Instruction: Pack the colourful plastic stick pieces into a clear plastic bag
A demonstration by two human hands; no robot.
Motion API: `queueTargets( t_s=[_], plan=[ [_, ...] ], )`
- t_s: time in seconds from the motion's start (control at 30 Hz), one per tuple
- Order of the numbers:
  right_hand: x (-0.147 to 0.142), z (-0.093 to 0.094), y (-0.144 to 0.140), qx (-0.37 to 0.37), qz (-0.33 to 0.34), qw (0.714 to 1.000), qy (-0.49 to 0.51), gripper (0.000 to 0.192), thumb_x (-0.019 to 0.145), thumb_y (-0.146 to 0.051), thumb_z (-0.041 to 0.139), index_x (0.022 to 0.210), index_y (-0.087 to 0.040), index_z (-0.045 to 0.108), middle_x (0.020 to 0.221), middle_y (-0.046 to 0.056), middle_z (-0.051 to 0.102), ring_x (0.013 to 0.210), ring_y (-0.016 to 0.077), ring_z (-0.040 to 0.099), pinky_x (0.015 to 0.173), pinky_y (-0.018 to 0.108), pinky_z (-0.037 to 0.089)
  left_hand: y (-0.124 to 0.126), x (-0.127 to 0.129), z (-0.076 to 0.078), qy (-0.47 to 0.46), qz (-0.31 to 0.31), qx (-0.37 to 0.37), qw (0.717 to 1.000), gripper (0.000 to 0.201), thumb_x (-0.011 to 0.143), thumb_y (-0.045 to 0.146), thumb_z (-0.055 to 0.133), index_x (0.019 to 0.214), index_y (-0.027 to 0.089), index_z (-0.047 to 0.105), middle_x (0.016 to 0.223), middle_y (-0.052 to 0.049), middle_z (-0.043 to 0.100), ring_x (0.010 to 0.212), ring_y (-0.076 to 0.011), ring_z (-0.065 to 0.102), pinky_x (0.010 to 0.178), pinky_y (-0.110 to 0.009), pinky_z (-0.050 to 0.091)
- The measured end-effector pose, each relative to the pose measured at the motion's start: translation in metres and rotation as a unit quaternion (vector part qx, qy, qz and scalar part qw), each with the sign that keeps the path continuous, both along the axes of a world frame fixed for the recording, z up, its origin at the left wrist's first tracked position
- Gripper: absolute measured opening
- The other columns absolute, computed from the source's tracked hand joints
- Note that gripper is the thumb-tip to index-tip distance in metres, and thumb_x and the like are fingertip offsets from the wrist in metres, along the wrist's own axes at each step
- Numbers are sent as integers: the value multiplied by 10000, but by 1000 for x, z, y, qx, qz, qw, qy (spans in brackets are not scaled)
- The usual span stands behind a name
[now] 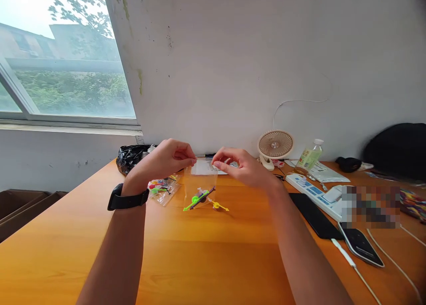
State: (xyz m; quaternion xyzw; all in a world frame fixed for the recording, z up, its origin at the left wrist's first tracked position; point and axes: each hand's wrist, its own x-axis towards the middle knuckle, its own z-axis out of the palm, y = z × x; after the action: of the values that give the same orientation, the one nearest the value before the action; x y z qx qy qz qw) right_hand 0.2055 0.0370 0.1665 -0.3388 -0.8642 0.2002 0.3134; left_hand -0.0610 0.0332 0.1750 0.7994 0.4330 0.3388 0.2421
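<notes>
A clear plastic bag (pixel 200 180) hangs upright between my hands, pinched at its two top corners. My left hand (pixel 175 156), with a black watch on the wrist, grips the left corner. My right hand (pixel 237 163) has the right corner between thumb and fingers. Small green, purple and yellow plastic pieces (pixel 199 200) show at the bottom of the bag; a yellow arrow-shaped piece (pixel 219 206) is at the lower right, and I cannot tell whether it is inside. Behind my left wrist lies another clear bag (pixel 163 190) of colourful pieces, partly covered by my arm.
On the wooden table (pixel 186 260), a black plastic bag (pixel 131 156) sits at the back left. To the right are a beige fan (pixel 275 144), a bottle (pixel 309 157), a white power strip (pixel 309 194), a black phone (pixel 316 215) and a cabled device (pixel 361 245).
</notes>
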Motion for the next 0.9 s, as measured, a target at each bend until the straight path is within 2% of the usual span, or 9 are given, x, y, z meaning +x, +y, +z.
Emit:
queueTargets(
  t_s=[0.07,0.13,0.27,0.33,0.4,0.53,0.67,0.8,0.9],
  plan=[
    [-3,-19,18,-6,-24,1000,9,230,1007,-331,494,1031,-217,693,969,23,704,869,168,609,754,273,444,-2,-3,2,-15,-23,4,1000,151,838,314,710,911,183,733,823,-54,785,756,-177,730,666,-258,571],
    [-5,-47,38,-25,-46,997,-53,167,943,-232,540,960,-202,703,928,27,693,804,162,593,709,271,428,-4,-6,4,-7,-26,18,999,134,821,289,700,904,191,736,794,-45,776,729,-170,713,657,-252,563],
    [-8,-100,62,-95,-33,987,-122,122,820,-137,647,900,-203,711,937,50,694,822,188,610,699,295,424,-4,-13,4,87,-9,7,996,185,800,239,619,842,224,798,761,-20,770,664,-156,673,591,-226,510],
    [-8,-115,64,-118,-18,984,-133,98,781,-135,697,836,-215,709,868,33,696,760,184,611,653,295,416,-2,-16,2,138,-1,-7,990,270,790,196,563,844,244,823,798,-16,781,666,-153,665,579,-220,487],
    [-8,-122,64,-140,-2,980,-139,86,764,-146,727,743,-222,691,753,5,676,663,165,586,595,288,393,0,-19,0,165,-2,-13,986,352,761,145,521,872,260,835,866,-15,794,705,-155,674,599,-214,485],
    [-5,-119,66,-164,18,978,-124,111,767,-184,749,678,-216,691,671,-10,659,606,148,562,560,280,376,4,-20,-6,180,-26,-22,983,495,688,74,493,978,286,834,968,-15,797,790,-165,705,623,-198,484],
    [5,-102,68,-157,25,984,-85,108,816,-276,726,754,-193,757,712,17,688,657,150,582,606,279,407,6,-15,-8,183,-26,-43,982,500,667,57,527,1000,269,834,943,-33,804,803,-184,725,614,-201,489],
    [19,-78,69,-115,-20,993,-30,291,902,-407,620,883,-161,775,788,41,695,725,162,570,651,286,411,9,-8,-8,166,-32,-17,985,357,706,124,612,952,250,838,962,-41,816,816,-196,728,619,-204,503],
    [26,-50,59,-64,-71,994,54,352,909,-484,613,916,-163,757,764,19,656,685,151,523,613,271,391,13,-5,-11,158,-34,-1,987,376,722,134,600,1003,232,829,1002,-52,814,837,-197,726,637,-203,508]
  ],
)
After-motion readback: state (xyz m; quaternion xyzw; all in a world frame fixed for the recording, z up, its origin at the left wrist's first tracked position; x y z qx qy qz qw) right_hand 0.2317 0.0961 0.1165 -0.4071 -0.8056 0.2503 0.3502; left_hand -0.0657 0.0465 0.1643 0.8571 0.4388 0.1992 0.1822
